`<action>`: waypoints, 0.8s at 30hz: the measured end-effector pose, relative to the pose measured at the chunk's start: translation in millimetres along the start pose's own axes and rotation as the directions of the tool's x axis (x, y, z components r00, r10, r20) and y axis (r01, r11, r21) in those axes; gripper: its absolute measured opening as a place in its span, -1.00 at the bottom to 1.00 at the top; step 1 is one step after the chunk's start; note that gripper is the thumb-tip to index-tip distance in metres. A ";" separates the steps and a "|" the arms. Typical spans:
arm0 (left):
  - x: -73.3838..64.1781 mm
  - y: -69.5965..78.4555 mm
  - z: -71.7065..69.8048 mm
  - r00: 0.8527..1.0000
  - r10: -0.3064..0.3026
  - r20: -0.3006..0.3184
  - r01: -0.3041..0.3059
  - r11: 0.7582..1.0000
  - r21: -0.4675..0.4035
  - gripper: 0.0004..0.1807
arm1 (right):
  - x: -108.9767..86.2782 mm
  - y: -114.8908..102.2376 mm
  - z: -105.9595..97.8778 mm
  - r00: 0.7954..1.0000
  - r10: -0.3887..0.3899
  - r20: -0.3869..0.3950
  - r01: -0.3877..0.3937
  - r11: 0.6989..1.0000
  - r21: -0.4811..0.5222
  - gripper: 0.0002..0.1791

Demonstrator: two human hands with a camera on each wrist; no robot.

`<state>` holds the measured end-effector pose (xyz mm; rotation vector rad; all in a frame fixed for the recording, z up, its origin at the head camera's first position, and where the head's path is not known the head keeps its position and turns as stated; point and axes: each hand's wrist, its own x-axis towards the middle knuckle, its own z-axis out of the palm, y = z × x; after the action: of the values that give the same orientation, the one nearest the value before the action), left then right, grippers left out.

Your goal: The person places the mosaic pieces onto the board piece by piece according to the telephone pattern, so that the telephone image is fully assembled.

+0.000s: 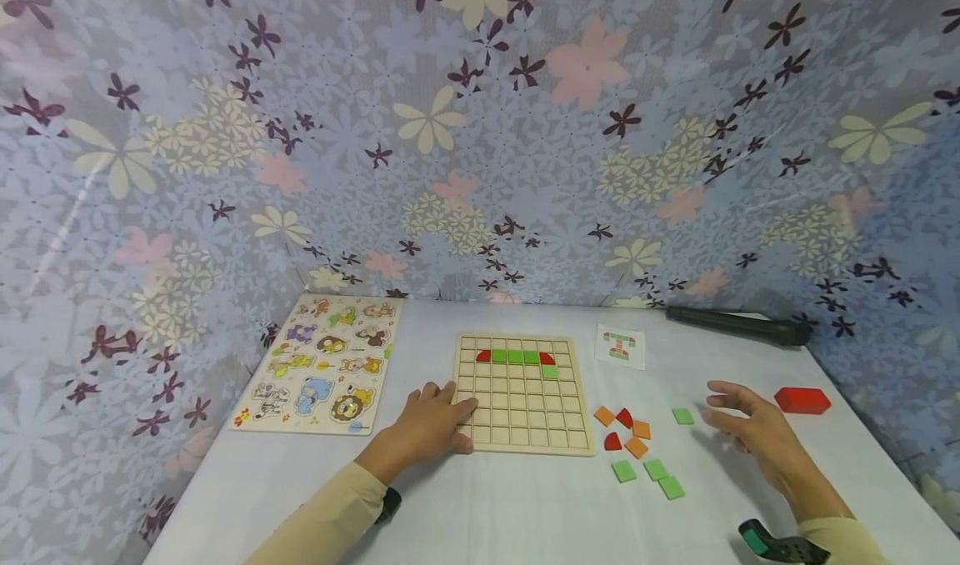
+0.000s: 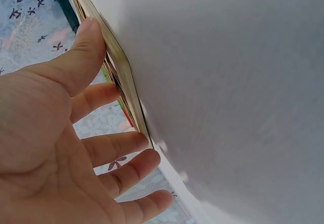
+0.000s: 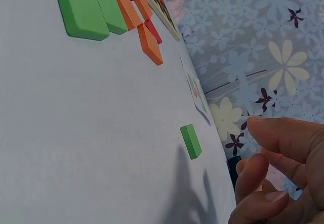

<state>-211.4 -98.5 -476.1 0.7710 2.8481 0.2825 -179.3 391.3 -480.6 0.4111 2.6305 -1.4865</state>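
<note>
My left hand rests at the left edge of a wooden grid board. In the left wrist view the thumb touches the board's rim and the fingers spread loosely beside it. Red quarter-round pieces and green squares lie in its upper cells, with one green square just below the right end. My right hand hovers over the table with loosely bent fingers and holds nothing. A single green square lies just left of it, also seen in the right wrist view as a green tile.
Between the board and my right hand lie loose orange tiles, red quarter-rounds and green squares. A pattern card is behind them. An animal puzzle lies left, a black rod-like object back right, a red block far right.
</note>
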 end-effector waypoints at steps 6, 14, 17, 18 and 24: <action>-0.2 0.8 -1.1 1.000 -0.003 -0.002 0.003 1.000 0.004 -0.23 | 1.0 0.1 2.0 1.000 0.001 0.015 -0.001 1.000 -0.010 -0.18; -1.4 2.5 -3.2 1.000 -0.006 0.001 0.006 1.000 -0.005 -0.24 | 2.6 -1.5 2.6 0.999 0.014 0.028 -0.014 1.000 -0.014 -0.16; -2.1 3.3 -4.8 1.000 -0.002 0.003 0.002 1.000 -0.002 -0.23 | 3.0 -3.1 1.7 0.999 0.032 0.041 -0.031 0.999 -0.028 -0.13; -2.3 3.4 -5.2 1.000 -0.001 0.003 0.001 1.000 -0.001 -0.23 | 3.0 -3.5 1.6 0.998 0.037 0.046 -0.036 0.999 -0.034 -0.12; -3.9 4.7 -6.8 1.000 -0.003 0.005 0.003 1.000 0.001 -0.23 | 3.1 -3.3 1.5 0.996 0.051 0.068 -0.048 0.998 -0.042 -0.10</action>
<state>-207.3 -97.4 -468.0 0.7659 2.8445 0.2785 -183.3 389.0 -479.2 0.4105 2.5732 -1.4053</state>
